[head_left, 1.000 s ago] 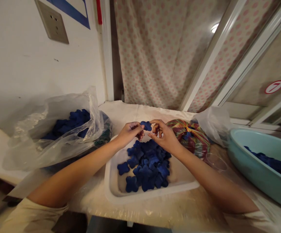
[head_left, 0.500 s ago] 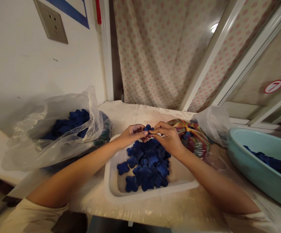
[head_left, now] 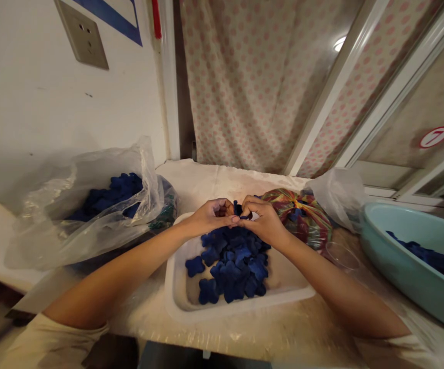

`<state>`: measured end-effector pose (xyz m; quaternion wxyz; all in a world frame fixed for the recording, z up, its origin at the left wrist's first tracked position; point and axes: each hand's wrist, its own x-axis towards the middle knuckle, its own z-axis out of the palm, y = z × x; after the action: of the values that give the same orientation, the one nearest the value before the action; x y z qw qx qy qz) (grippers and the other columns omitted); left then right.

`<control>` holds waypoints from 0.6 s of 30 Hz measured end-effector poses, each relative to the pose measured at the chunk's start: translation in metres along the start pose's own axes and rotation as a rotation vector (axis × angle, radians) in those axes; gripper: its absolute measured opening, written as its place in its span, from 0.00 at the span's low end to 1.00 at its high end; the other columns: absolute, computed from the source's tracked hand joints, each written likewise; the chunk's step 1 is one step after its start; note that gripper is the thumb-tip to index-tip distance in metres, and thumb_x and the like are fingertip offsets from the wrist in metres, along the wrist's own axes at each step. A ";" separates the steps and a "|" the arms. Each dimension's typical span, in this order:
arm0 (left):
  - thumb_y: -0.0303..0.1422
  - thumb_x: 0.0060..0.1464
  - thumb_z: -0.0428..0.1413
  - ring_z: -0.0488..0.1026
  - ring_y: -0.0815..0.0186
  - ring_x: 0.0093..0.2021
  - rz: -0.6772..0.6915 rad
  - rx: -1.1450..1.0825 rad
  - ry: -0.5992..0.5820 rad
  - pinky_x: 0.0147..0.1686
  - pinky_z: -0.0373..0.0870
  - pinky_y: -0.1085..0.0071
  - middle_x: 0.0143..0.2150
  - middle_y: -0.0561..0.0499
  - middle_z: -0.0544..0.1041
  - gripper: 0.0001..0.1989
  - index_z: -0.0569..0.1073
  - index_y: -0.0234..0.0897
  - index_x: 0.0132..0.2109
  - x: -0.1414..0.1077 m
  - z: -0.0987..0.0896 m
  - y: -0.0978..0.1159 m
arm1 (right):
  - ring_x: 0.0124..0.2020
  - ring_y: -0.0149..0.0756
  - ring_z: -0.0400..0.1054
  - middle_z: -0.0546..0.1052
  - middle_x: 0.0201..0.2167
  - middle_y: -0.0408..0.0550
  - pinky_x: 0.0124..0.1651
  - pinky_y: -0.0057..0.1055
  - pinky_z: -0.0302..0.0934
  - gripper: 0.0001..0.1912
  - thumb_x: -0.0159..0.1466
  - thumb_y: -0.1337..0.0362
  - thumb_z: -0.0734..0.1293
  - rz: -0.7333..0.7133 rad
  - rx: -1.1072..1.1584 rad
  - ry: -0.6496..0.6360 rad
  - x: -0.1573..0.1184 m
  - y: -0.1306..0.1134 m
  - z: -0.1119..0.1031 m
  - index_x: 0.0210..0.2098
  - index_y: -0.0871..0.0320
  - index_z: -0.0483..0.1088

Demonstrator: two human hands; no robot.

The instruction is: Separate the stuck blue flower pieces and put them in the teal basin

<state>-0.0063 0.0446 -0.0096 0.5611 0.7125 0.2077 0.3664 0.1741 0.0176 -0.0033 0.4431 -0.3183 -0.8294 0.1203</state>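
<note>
A small dark blue piece (head_left: 237,208) is pinched between my two hands, above the far part of a white tray (head_left: 179,306). My left hand (head_left: 214,214) grips it from the left, thumb and fingers pressed together. From the other side my right hand (head_left: 262,218) holds it with bent fingers. The fingers partly cover the piece, so its full shape is hidden. Below lies a heap of blue flower-shaped pieces (head_left: 237,266) in the tray, with a few loose ones at its left side.
On the left is an open clear plastic bag (head_left: 53,225) of blue pieces. A striped colourful bag (head_left: 314,225) lies right of the tray, beside a clear ring (head_left: 342,256). At far right stands a light green basin (head_left: 383,246) with more blue pieces. Behind hangs a dotted curtain (head_left: 245,92).
The blue piece between my hands has turned and looks narrower and more upright. My fingers have curled more around it. The heap in the tray looks the same.
</note>
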 end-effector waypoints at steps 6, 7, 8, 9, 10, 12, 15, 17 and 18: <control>0.33 0.48 0.58 0.63 0.74 0.26 0.043 0.088 0.062 0.28 0.61 0.77 0.26 0.56 0.66 0.08 0.68 0.31 0.32 0.002 -0.002 -0.003 | 0.34 0.32 0.64 0.68 0.29 0.44 0.38 0.30 0.59 0.10 0.54 0.60 0.71 -0.050 0.013 -0.097 0.001 -0.003 0.000 0.23 0.58 0.68; 0.33 0.49 0.57 0.65 0.74 0.27 0.042 0.067 0.089 0.29 0.63 0.77 0.26 0.55 0.67 0.08 0.68 0.32 0.32 0.002 -0.003 -0.003 | 0.36 0.33 0.64 0.69 0.30 0.45 0.40 0.31 0.60 0.10 0.54 0.60 0.71 -0.063 0.001 -0.108 0.001 -0.004 0.000 0.23 0.58 0.68; 0.33 0.49 0.57 0.66 0.73 0.27 0.037 0.041 0.120 0.29 0.65 0.76 0.26 0.55 0.67 0.08 0.68 0.32 0.31 0.003 -0.003 -0.003 | 0.37 0.34 0.65 0.69 0.32 0.46 0.42 0.32 0.60 0.10 0.54 0.61 0.71 -0.071 -0.017 -0.123 0.001 -0.005 0.000 0.23 0.58 0.68; 0.34 0.49 0.56 0.68 0.73 0.27 0.029 0.013 0.156 0.30 0.66 0.75 0.26 0.55 0.68 0.08 0.68 0.32 0.31 0.004 -0.004 -0.003 | 0.39 0.35 0.65 0.70 0.34 0.47 0.45 0.33 0.60 0.09 0.54 0.61 0.71 -0.076 -0.040 -0.147 0.001 -0.007 0.000 0.24 0.58 0.68; 0.35 0.50 0.56 0.69 0.72 0.26 0.018 -0.012 0.195 0.30 0.67 0.75 0.25 0.55 0.69 0.09 0.67 0.32 0.30 0.004 -0.004 -0.003 | 0.41 0.35 0.65 0.71 0.35 0.48 0.46 0.34 0.59 0.09 0.55 0.62 0.71 -0.077 -0.063 -0.172 0.001 -0.009 0.000 0.25 0.58 0.68; 0.36 0.50 0.56 0.68 0.73 0.23 -0.010 -0.041 0.283 0.27 0.67 0.75 0.23 0.55 0.69 0.10 0.66 0.33 0.29 0.005 -0.005 -0.003 | 0.43 0.36 0.65 0.71 0.37 0.49 0.48 0.34 0.59 0.07 0.56 0.62 0.69 -0.065 -0.091 -0.224 0.002 -0.013 0.001 0.28 0.58 0.67; 0.35 0.50 0.56 0.67 0.74 0.20 -0.043 -0.040 0.341 0.24 0.66 0.77 0.21 0.56 0.69 0.10 0.65 0.33 0.29 0.005 -0.006 -0.002 | 0.39 0.34 0.66 0.72 0.37 0.48 0.44 0.31 0.61 0.09 0.59 0.61 0.67 0.010 -0.098 -0.215 0.001 -0.016 0.001 0.38 0.57 0.67; 0.36 0.50 0.55 0.67 0.74 0.19 -0.052 -0.020 0.314 0.22 0.66 0.77 0.20 0.57 0.68 0.10 0.65 0.32 0.29 0.005 -0.005 -0.001 | 0.36 0.32 0.66 0.72 0.38 0.47 0.41 0.30 0.62 0.17 0.59 0.63 0.66 0.061 -0.122 -0.170 0.001 -0.013 0.001 0.48 0.56 0.64; 0.36 0.51 0.54 0.67 0.74 0.19 -0.054 -0.008 0.293 0.21 0.66 0.76 0.20 0.57 0.68 0.10 0.65 0.33 0.29 0.004 -0.005 -0.001 | 0.35 0.32 0.66 0.73 0.39 0.47 0.41 0.31 0.62 0.19 0.60 0.64 0.66 0.073 -0.137 -0.155 0.001 -0.010 0.001 0.51 0.56 0.63</control>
<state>-0.0071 0.0511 -0.0089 0.5374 0.6433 0.3052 0.4520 0.1685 0.0101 0.0013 0.3503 -0.3676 -0.8552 0.1038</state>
